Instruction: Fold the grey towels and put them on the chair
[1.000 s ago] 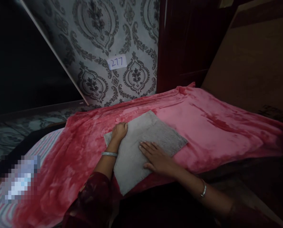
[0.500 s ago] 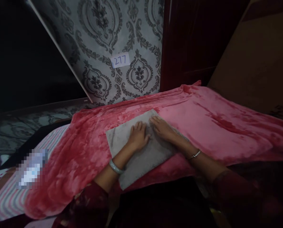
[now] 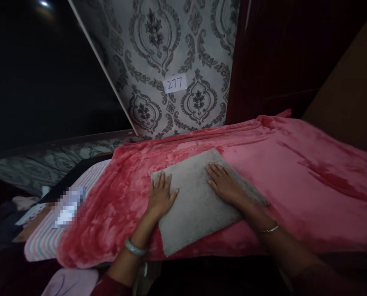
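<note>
A grey plush cloth (image 3: 189, 209), roughly rectangular, lies flat at a slant on the pink and red fleece blanket (image 3: 278, 164). My left hand (image 3: 161, 195) rests palm down along the cloth's left side, fingers spread and thumb out to the right. On its right half lies my right hand (image 3: 223, 181), flat with the fingers stretched toward the upper left. Nothing is gripped in either hand. A pale bangle is on my left wrist, and a thin metal one on my right.
At the left, a striped cloth (image 3: 44, 242) shows under the blanket, with a blurred-out item (image 3: 69, 207) on it. Behind stands a patterned wall (image 3: 177, 49) with a paper label (image 3: 175, 83) reading 277. A dark screen-like panel (image 3: 47, 74) is at the left.
My hands have moved apart: the left has slid to the cloth's left edge, the right stays on its right half. The cloth looks smoother. The view has shifted left.
</note>
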